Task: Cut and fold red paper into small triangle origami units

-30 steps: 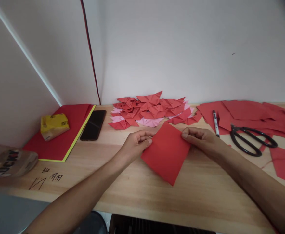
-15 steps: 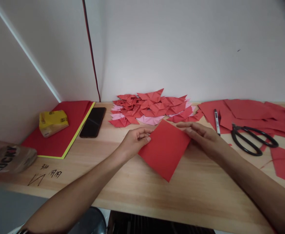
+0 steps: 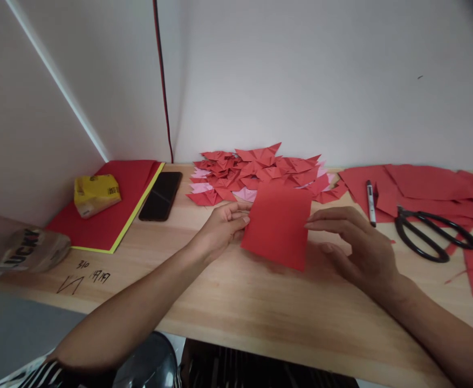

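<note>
A square sheet of red paper [image 3: 277,229] is held up above the wooden table. My left hand [image 3: 228,223] pinches its left edge between thumb and fingers. At the right edge is my right hand [image 3: 347,242], its thumb apart from the fingers and its fingertips touching or just beside the paper. Behind the sheet lies a pile of folded red and pink paper pieces [image 3: 256,168], partly covered by it.
Black-handled scissors [image 3: 422,258], a white marker [image 3: 371,203] and red paper sheets [image 3: 422,183] lie on the right. To the left are a black phone [image 3: 160,196], a yellow packet [image 3: 97,195] on red and yellow sheets, and a bag marked LUCKY [image 3: 38,250].
The red sheet has turned from a diamond to a more upright position. My right hand has let go of its corner and opened, while my left hand keeps its pinch. The view has shifted slightly.
</note>
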A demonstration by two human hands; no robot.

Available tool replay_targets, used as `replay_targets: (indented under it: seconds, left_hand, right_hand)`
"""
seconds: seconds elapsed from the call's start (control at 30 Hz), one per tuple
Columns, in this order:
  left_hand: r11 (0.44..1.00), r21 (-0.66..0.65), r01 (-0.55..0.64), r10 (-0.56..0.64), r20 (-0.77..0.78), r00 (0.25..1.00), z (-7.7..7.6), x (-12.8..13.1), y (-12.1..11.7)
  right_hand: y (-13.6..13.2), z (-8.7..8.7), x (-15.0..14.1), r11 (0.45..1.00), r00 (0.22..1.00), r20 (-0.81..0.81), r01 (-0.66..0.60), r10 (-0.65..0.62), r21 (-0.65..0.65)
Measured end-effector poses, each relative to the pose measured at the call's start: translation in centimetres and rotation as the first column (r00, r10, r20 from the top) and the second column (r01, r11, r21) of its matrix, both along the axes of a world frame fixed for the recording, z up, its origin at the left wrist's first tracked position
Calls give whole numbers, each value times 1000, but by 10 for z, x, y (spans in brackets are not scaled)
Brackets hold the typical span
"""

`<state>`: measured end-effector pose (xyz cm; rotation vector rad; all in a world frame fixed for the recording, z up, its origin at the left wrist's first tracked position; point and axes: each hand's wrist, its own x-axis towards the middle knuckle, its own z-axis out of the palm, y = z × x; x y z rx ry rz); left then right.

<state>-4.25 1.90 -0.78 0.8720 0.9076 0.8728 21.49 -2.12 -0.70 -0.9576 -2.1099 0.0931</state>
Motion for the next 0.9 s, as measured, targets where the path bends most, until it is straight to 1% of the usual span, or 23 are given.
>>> replay_targets:
  seconds: [0.07, 0.17, 0.23, 0.27, 0.37, 0.43, 0.57, 0.7, 0.77, 0.8, 0.83, 0.9]
  left_hand:
    - [1000, -1, -9, 9, -6, 1000, 1, 0, 0]
    - [1000, 9, -8, 8, -17, 1000, 2, -1, 1]
    - [999, 22, 31, -31, -39, 999, 2, -1, 1]
    - [998, 35, 58, -56, -50, 997, 2, -2, 2]
    - [987, 102, 124, -116, -77, 990, 1, -3, 4]
    - [979, 150, 135, -117, -125, 985, 0, -4, 6]
    - [965, 224, 140, -75, -277, 958, -3, -8, 10]
    - [937, 312, 156, -18, -403, 915, -3, -12, 14]
    - [909, 376, 177, 32, -489, 872, 0, -14, 15]
    - [886, 424, 188, 79, -538, 839, 2, -14, 15]
    - [851, 486, 199, 142, -578, 804, 5, -15, 14]
    - [742, 630, 230, 297, -616, 729, 12, -14, 10]
  right_hand:
    - [0, -2, -1, 999, 999, 6, 42, -42, 10]
    - [6, -3, -2, 984, 984, -39, 173, -171, 40]
    - [11, -2, -2, 975, 974, -54, 220, -219, 30]
    - [14, -2, -1, 975, 974, -50, 220, -219, 17]
    - [18, -2, 3, 987, 988, -13, 155, -155, -29]
    - [18, -3, 4, 994, 995, 26, 99, -98, -43]
    - [12, -4, 4, 1000, 993, 113, -29, 28, 3]
    - [6, -2, 2, 989, 979, 158, -138, 127, 54]
    - [2, 1, 1, 981, 961, 205, -193, 183, 28]
    - [1, 3, 1, 975, 946, 241, -223, 217, -3]
    - [-1, 6, 0, 967, 926, 280, -251, 254, -45]
    - [-4, 10, -1, 947, 888, 329, -294, 321, -129]
